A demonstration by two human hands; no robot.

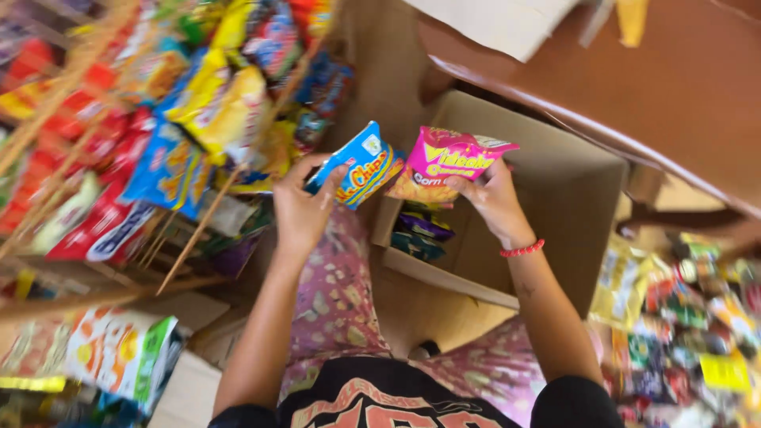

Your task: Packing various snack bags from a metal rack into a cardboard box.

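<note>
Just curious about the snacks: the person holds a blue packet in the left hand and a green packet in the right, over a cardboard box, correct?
Not quite. In the head view the right hand holds a pink packet, not green. The left hand does hold the blue packet, above the cardboard box.

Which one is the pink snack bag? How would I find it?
Find the open cardboard box in the middle. Above its left edge two hands each hold a packet. The pink bag is in the right hand, the one with a red bead bracelet; the left hand holds a blue bag.

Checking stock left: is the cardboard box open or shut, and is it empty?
Open, not empty. The cardboard box has its flaps up, and a few dark snack packets lie at its bottom.
</note>
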